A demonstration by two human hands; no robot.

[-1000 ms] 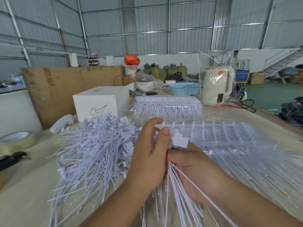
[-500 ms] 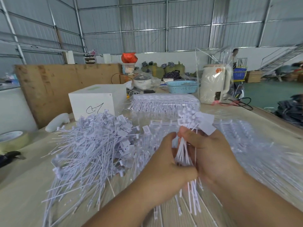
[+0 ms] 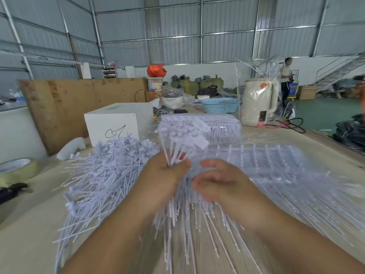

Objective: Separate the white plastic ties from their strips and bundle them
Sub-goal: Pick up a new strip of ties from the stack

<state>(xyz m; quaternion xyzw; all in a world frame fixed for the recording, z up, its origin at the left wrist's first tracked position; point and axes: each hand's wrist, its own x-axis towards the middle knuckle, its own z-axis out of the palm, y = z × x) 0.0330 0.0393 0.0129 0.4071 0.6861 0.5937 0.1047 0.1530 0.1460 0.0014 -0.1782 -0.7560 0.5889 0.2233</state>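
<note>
Left hand (image 3: 166,175) now grips tie bunch (image 3: 181,139); right hand (image 3: 215,182) released.

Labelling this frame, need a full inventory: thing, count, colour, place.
loose ties: heap, white, table left
held ties: one bunch, white, in left hand
strips: several, white, table right
bagged ties: one pack, white, behind
box: one, white, back left
tape: one roll, tan, far left
basket: one, blue, back
kettle: one, cream, bagged, back right
left hand: grips bunch
right hand: beside it, blurred
</note>
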